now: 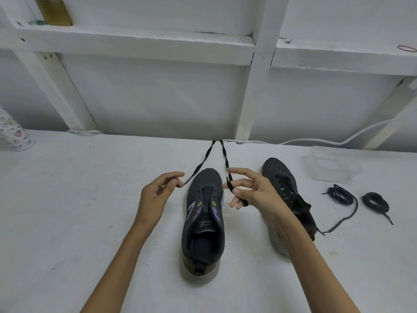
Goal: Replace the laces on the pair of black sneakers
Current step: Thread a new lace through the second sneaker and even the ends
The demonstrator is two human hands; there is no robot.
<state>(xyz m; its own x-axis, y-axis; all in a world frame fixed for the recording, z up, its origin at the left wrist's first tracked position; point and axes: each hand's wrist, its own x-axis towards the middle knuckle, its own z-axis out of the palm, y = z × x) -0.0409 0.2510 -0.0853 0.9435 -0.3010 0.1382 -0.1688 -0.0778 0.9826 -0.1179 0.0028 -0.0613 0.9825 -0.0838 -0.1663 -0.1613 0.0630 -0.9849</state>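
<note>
A black sneaker [204, 220] with no lace in its eyelets stands in the middle of the white table, toe pointing away from me. A loose black lace [204, 162] runs from both my hands up to the table's far edge, where its middle drops out of sight. My left hand [155, 195] pinches one end of it left of the toe. My right hand [250, 193] holds the other end, wound round its fingers. The second black sneaker [291, 199] lies to the right, still laced, partly hidden behind my right forearm.
Two coiled black laces [340, 195] [375, 201] lie at the right. A clear plastic container [331, 163] stands behind them. A white cable [316, 140] runs along the back edge. A patterned object [13, 132] sits at the far left. White shelving rises behind the table.
</note>
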